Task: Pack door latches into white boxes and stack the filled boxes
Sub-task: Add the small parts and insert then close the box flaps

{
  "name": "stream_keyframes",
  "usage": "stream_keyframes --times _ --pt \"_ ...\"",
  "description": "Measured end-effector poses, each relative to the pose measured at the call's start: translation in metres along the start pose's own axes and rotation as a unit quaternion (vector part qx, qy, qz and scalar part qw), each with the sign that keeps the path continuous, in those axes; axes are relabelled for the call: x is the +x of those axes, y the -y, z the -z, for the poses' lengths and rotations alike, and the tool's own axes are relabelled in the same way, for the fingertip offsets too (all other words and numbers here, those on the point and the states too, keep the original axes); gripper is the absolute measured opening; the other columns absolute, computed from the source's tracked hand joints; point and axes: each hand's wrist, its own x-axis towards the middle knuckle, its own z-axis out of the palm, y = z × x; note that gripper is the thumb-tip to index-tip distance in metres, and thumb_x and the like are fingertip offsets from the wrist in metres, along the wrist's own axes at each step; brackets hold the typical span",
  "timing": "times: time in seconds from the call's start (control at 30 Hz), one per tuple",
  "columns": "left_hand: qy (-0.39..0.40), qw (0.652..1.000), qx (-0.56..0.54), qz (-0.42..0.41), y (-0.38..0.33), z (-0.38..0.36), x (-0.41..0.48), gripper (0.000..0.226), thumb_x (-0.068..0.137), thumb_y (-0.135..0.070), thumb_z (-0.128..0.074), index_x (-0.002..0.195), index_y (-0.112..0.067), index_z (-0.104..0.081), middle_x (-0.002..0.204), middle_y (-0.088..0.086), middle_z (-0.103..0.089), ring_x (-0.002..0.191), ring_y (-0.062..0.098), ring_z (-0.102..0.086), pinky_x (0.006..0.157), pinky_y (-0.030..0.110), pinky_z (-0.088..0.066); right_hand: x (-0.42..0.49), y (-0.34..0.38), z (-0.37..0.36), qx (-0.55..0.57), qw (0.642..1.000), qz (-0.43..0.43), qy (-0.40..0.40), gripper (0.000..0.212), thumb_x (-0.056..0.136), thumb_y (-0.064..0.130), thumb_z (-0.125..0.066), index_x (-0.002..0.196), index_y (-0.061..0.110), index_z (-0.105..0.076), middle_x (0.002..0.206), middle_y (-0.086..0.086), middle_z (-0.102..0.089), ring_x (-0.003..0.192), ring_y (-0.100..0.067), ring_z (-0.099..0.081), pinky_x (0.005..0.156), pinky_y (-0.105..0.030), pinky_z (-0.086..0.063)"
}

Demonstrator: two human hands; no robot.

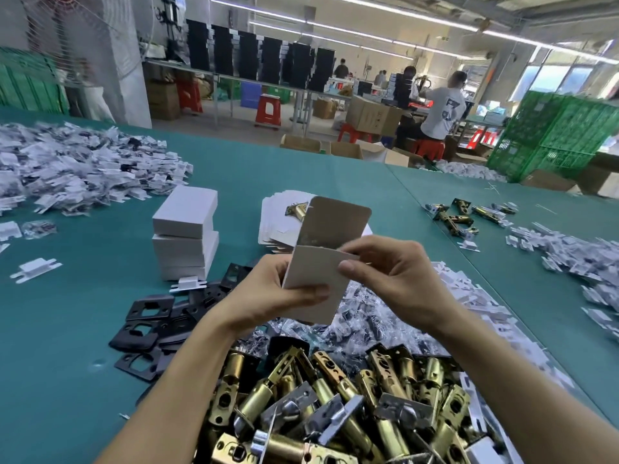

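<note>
I hold a white box (316,279) upright over the table, its grey-lined top flap (335,222) standing open. My left hand (268,296) grips the box's lower left side, thumb across its front. My right hand (392,272) pinches the box's upper right edge near the flap fold. Below my arms lies a pile of brass door latches (335,413). A stack of closed white boxes (186,234) stands to the left. Flat unfolded white boxes (278,216) lie behind, with one latch on top of them.
Black strike plates (150,323) spread at the left of the latches. Bagged screw packs and white plastic pieces (77,169) are heaped at far left and right. A few latches (462,216) lie at right. Green crates (552,135) and seated workers are beyond the teal table (83,380).
</note>
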Motion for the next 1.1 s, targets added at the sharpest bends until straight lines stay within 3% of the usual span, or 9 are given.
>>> stream_keyframes --times 0.13,0.23,0.3,0.43,0.63,0.77,0.83,0.93,1.1 --pt "-0.001 0.994 0.105 -0.021 0.006 -0.002 0.003 0.035 0.076 -0.02 -0.083 0.108 -0.03 -0.074 0.103 0.0 -0.076 0.098 0.016 -0.072 0.081 0.031 -0.059 -0.009 -0.017 -0.001 -0.066 0.998 -0.011 -0.004 0.013 0.089 0.011 -0.07 0.101 0.011 -0.075 0.092 -0.005 -0.074 0.084 -0.021 -0.069 0.075 -0.045 -0.056" --pt "-0.095 0.985 0.123 -0.069 0.007 -0.001 0.005 0.058 0.064 -0.034 -0.091 0.114 -0.039 -0.061 0.105 -0.002 -0.074 0.095 0.021 -0.073 0.084 0.038 -0.061 -0.016 -0.028 0.0 -0.04 0.998 -0.055 -0.014 0.017 0.091 0.007 -0.067 0.107 0.01 -0.075 0.098 -0.002 -0.075 0.092 -0.02 -0.07 0.084 -0.048 -0.056" --pt "-0.124 0.98 0.113 -0.11 0.008 -0.001 0.006 0.06 0.064 -0.028 -0.093 0.11 -0.039 -0.056 0.107 -0.007 -0.073 0.094 0.019 -0.073 0.08 0.029 -0.059 -0.02 -0.033 0.0 -0.036 0.996 -0.076 -0.003 0.02 0.094 0.009 -0.065 0.111 0.014 -0.074 0.1 0.002 -0.075 0.095 -0.017 -0.07 0.086 -0.043 -0.057" --pt "-0.102 0.983 0.117 -0.101 0.01 -0.005 0.005 0.03 0.067 -0.02 -0.089 0.091 -0.033 -0.074 0.085 -0.015 -0.072 0.078 0.006 -0.069 0.07 0.017 -0.054 -0.022 -0.036 -0.004 -0.064 0.994 -0.088 0.032 0.025 0.095 0.012 -0.063 0.118 0.02 -0.071 0.107 0.008 -0.073 0.1 -0.005 -0.067 0.087 -0.026 -0.053" --pt "-0.075 0.986 0.137 -0.059 0.011 -0.011 0.006 0.022 0.069 -0.027 -0.083 0.09 -0.021 -0.079 0.094 -0.002 -0.078 0.091 0.015 -0.074 0.077 0.024 -0.058 -0.023 -0.032 0.001 -0.103 0.99 -0.068 0.061 0.031 0.096 0.012 -0.062 0.117 0.035 -0.068 0.119 0.012 -0.055 0.113 0.0 -0.055 0.09 -0.023 -0.053" --pt "-0.08 0.981 0.174 -0.036 0.008 -0.009 0.008 0.019 0.072 -0.025 -0.086 0.089 -0.021 -0.08 0.091 -0.004 -0.078 0.09 0.016 -0.074 0.081 0.031 -0.06 -0.027 -0.025 -0.003 0.012 0.999 -0.034 -0.012 0.052 0.087 0.016 -0.072 0.126 0.044 -0.055 0.122 0.012 -0.063 0.114 -0.014 -0.062 0.091 -0.032 -0.055" --pt "-0.064 0.98 0.186 -0.031 0.005 -0.006 0.008 0.02 0.075 -0.018 -0.087 0.093 -0.024 -0.081 0.094 -0.005 -0.078 0.094 0.016 -0.074 0.087 0.038 -0.06 -0.025 -0.021 -0.007 0.054 0.997 -0.042 -0.044 0.042 0.087 0.029 -0.073 0.124 0.041 -0.057 0.113 0.007 -0.069 0.107 -0.016 -0.066 0.089 -0.031 -0.056" --pt "-0.053 0.972 0.22 -0.056 0.002 -0.005 0.006 0.03 0.075 -0.015 -0.087 0.096 -0.035 -0.08 0.098 -0.012 -0.077 0.096 0.01 -0.072 0.088 0.032 -0.058 -0.022 -0.018 -0.01 0.029 0.996 -0.047 -0.07 0.018 0.086 0.035 -0.071 0.1 0.024 -0.075 0.097 0.004 -0.075 0.096 -0.015 -0.069 0.086 -0.034 -0.057" --pt "-0.137 0.96 0.213 -0.116 0.003 -0.006 0.005 0.024 0.059 -0.021 -0.094 0.074 -0.021 -0.075 0.088 -0.004 -0.073 0.083 0.011 -0.072 0.077 0.025 -0.056 -0.022 -0.018 -0.011 0.018 0.995 -0.063 -0.071 0.022 0.077 0.028 -0.074 0.097 0.02 -0.075 0.094 0.008 -0.075 0.094 -0.007 -0.07 0.08 -0.019 -0.055"
